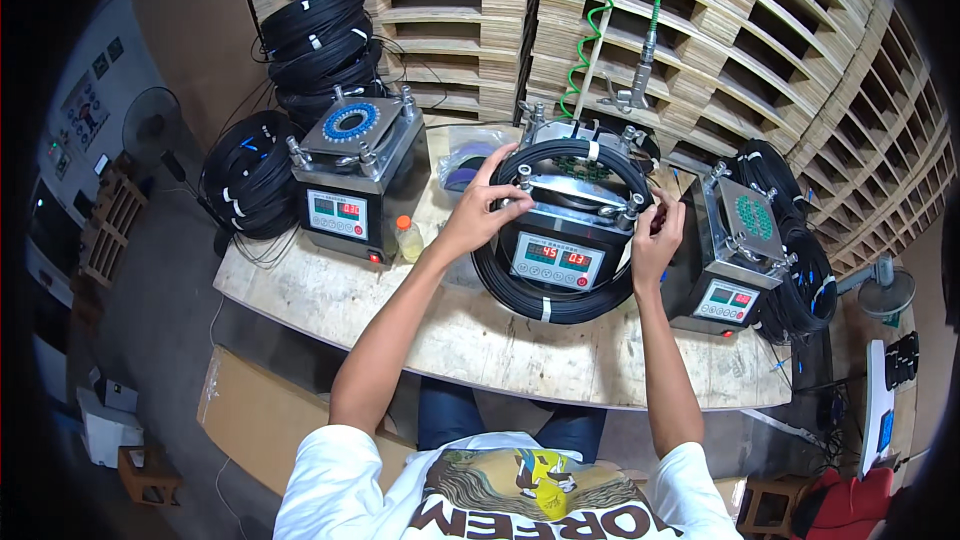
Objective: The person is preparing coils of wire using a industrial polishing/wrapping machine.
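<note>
A coil of black cable (pixel 572 311), bound with white ties, stands tilted in front of the middle machine (pixel 605 265), ringing its display panel. My left hand (pixel 484 212) grips the coil's left side, thumb toward the metal post with a round knob (pixel 524 172). At the coil's right side, beside another knobbed post (pixel 636 204), my right hand (pixel 660 232) is closed with its fingertips together. What exactly lies between those fingertips is partly hidden. The machine's top plate is largely covered by the coil.
Similar machines stand left (pixel 352 165) and right (pixel 745 230) on the wooden table (pixel 480 360). Black cable coils (pixel 320 40) are stacked behind the left one, with more coils (pixel 800 270) at right. A small orange-capped bottle (pixel 408 240) stands by the left machine. A green air hose (pixel 657 0) hangs above.
</note>
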The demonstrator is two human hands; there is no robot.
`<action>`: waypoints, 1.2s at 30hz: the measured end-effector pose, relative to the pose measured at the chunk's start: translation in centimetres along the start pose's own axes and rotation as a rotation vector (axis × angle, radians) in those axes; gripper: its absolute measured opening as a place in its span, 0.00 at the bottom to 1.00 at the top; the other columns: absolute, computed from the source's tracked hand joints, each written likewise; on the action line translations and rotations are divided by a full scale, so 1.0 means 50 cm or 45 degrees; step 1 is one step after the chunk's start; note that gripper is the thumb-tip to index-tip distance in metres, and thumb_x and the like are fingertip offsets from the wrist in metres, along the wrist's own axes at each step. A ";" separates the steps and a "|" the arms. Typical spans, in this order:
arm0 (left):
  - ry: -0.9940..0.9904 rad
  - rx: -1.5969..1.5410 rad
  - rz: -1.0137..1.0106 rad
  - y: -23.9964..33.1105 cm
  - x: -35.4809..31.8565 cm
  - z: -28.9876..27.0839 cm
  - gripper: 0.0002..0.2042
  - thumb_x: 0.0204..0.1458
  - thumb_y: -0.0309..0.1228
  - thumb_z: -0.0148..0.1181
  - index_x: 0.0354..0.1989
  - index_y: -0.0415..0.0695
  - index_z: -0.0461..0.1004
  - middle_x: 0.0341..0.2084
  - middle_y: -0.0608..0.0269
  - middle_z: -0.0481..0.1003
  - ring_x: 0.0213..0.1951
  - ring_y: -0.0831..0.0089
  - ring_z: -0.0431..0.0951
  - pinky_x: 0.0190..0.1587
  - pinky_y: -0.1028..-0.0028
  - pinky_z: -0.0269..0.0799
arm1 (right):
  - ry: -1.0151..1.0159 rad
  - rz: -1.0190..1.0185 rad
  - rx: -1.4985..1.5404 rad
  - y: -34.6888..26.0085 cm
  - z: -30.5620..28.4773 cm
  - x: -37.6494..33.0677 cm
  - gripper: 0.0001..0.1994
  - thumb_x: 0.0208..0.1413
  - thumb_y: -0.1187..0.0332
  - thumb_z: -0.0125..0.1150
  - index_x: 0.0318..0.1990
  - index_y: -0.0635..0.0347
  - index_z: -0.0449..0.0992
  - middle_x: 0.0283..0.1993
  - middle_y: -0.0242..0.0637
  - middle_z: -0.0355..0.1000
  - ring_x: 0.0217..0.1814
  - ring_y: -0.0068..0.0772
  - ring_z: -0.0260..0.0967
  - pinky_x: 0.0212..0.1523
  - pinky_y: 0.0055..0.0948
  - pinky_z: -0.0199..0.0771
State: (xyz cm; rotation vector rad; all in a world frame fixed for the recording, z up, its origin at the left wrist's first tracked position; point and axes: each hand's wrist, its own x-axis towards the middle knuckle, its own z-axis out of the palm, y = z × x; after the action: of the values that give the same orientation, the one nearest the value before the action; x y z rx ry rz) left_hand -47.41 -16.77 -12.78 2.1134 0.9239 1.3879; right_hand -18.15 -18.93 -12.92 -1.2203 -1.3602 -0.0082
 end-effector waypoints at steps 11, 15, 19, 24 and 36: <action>0.414 0.474 -0.138 0.056 -0.041 0.018 0.11 0.55 0.32 0.65 0.43 0.40 0.77 0.42 0.53 0.71 0.41 0.60 0.73 0.49 0.59 0.66 | 0.019 -0.163 -0.065 0.009 0.007 -0.008 0.15 0.54 0.80 0.51 0.50 0.67 0.73 0.44 0.48 0.68 0.47 0.49 0.69 0.49 0.39 0.68; 0.398 0.410 -0.112 0.025 -0.053 0.006 0.10 0.56 0.30 0.63 0.43 0.40 0.76 0.24 0.61 0.70 0.28 0.68 0.71 0.38 0.66 0.65 | 0.000 -0.166 -0.047 -0.004 0.015 -0.009 0.14 0.54 0.80 0.51 0.49 0.67 0.73 0.43 0.47 0.67 0.45 0.48 0.69 0.48 0.39 0.68; 0.365 0.284 -0.119 0.053 -0.043 0.003 0.09 0.57 0.30 0.61 0.43 0.40 0.74 0.24 0.59 0.71 0.31 0.62 0.72 0.39 0.64 0.65 | 0.017 -0.199 -0.091 0.009 0.011 -0.008 0.15 0.54 0.80 0.51 0.49 0.67 0.73 0.43 0.47 0.67 0.44 0.47 0.69 0.47 0.38 0.68; 0.316 0.270 -0.289 0.062 -0.038 -0.003 0.09 0.57 0.28 0.62 0.40 0.37 0.74 0.25 0.57 0.73 0.31 0.62 0.73 0.38 0.64 0.68 | 0.005 -0.080 -0.069 -0.003 0.008 -0.010 0.15 0.54 0.78 0.53 0.50 0.67 0.73 0.42 0.46 0.66 0.42 0.46 0.69 0.45 0.38 0.69; 0.435 0.190 -0.130 0.017 -0.047 0.031 0.07 0.60 0.28 0.59 0.34 0.36 0.72 0.24 0.57 0.70 0.25 0.67 0.70 0.30 0.68 0.66 | -0.407 -0.280 -0.470 -0.095 -0.024 -0.022 0.16 0.49 0.64 0.68 0.47 0.54 0.78 0.36 0.41 0.60 0.39 0.43 0.60 0.41 0.38 0.63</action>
State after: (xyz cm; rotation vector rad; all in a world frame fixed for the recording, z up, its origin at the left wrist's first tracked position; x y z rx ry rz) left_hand -46.40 -19.07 -14.29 1.9323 1.2848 1.7048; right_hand -20.59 -22.49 -10.36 -1.4122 -1.8258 -0.2376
